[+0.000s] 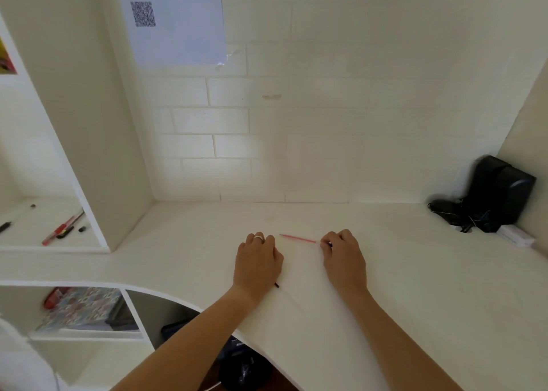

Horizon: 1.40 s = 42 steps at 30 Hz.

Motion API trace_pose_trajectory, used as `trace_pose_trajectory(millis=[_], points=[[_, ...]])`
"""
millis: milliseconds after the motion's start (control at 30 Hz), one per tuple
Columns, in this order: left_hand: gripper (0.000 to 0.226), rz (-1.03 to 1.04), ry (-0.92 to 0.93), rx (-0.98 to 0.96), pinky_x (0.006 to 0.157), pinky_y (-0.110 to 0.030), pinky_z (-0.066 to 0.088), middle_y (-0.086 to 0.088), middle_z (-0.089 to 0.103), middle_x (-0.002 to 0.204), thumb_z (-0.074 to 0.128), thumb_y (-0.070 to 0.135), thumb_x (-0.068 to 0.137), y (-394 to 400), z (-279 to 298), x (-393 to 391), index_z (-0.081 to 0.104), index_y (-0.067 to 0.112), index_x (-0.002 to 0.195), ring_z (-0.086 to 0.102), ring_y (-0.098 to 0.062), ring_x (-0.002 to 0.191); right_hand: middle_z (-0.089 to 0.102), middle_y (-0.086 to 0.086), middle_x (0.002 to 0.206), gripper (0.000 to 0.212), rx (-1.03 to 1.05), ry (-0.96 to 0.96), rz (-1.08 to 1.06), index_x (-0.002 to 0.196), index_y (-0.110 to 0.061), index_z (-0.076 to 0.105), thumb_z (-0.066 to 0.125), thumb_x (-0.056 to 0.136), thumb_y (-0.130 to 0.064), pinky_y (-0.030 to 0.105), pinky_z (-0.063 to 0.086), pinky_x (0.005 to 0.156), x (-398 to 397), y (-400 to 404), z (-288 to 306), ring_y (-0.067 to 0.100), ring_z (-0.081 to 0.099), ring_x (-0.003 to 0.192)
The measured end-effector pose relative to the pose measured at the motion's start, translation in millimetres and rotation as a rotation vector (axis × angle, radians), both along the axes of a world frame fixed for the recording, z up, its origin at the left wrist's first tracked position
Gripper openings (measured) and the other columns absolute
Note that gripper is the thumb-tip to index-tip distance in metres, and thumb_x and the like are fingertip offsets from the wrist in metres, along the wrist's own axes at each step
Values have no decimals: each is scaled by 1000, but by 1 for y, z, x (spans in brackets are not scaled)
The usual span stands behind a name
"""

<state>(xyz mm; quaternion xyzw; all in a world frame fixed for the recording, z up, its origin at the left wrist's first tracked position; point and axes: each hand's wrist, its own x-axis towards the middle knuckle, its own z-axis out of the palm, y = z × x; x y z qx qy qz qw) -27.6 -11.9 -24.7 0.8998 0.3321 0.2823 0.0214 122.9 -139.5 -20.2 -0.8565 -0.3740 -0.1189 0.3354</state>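
A thin red pen refill (297, 238) lies just above the white desk (430, 272), pointing left. My right hand (344, 258) pinches its right end between curled fingers. My left hand (257, 261), with a ring on one finger, rests on the desk a little to the left of the refill's tip, its fingers curled over something. A small black tip (276, 285) sticks out from under its heel; the rest of that object is hidden.
A black pouch with cables (492, 196) sits in the desk's far right corner beside a small white box (516, 236). The left shelf (44, 236) holds red and black pens (60, 230). A lower shelf holds a patterned book (83, 307). Paper with a QR code (178, 20) hangs on the wall.
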Motion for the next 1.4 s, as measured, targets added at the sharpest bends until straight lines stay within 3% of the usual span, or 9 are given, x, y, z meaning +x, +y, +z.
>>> trace_pose_trajectory(millis=[133,200,500,667,767,900,1100,1267,1400], points=[[26,236,125,-73,80,-34,41,-6,61,105,36,27,96,9,3,10,57,13,103,52,-25,99,52,1,92,11,6,-3,-10,91,-16,65,57,97,-19,32,47,62,1,0,0,21,54,86],[25,304,138,-119,81,-34,40,-7,61,109,37,26,95,13,6,18,57,13,104,52,-25,102,51,0,91,11,18,-1,-14,90,-16,65,58,97,-18,31,45,61,1,1,-1,21,54,85],[35,389,97,-157,81,-36,39,-8,65,101,33,28,98,28,13,47,64,11,98,56,-26,96,50,-1,90,11,83,-4,-26,89,-16,64,58,98,-18,28,41,57,10,7,-5,19,52,78],[28,386,83,-190,80,-37,38,-8,62,96,36,26,93,36,10,53,59,9,94,53,-27,92,51,-1,91,12,106,19,-25,90,-16,64,58,99,-20,29,45,56,13,9,-8,19,53,78],[21,321,1,-202,81,-38,42,-12,57,106,44,20,90,50,9,62,53,8,103,50,-29,98,50,-1,90,11,118,25,-27,90,-16,63,57,99,-19,29,45,56,14,9,-8,19,53,77],[38,140,-2,-226,93,-40,38,-10,49,129,49,18,94,74,4,68,51,15,132,41,-29,118,49,-2,90,10,133,27,-24,90,-16,63,58,99,-18,33,48,57,14,10,-8,20,53,77],[15,95,-104,-191,83,-34,36,-5,57,107,48,18,98,71,2,66,62,19,103,45,-24,104,49,-2,90,11,123,22,-30,90,-17,62,57,99,-19,33,48,58,14,10,-9,20,53,77],[20,-12,-281,-215,83,-32,34,1,60,104,56,4,92,63,10,57,61,20,103,50,-20,102,51,-1,91,9,152,14,-20,91,-16,63,57,99,-16,36,52,58,12,9,-6,20,54,78],[27,-65,-319,-182,83,-33,38,6,63,99,60,-1,88,56,16,43,56,22,101,56,-17,96,52,-2,93,8,187,-11,9,94,-17,65,58,98,-16,35,53,58,11,7,-3,20,56,79]])
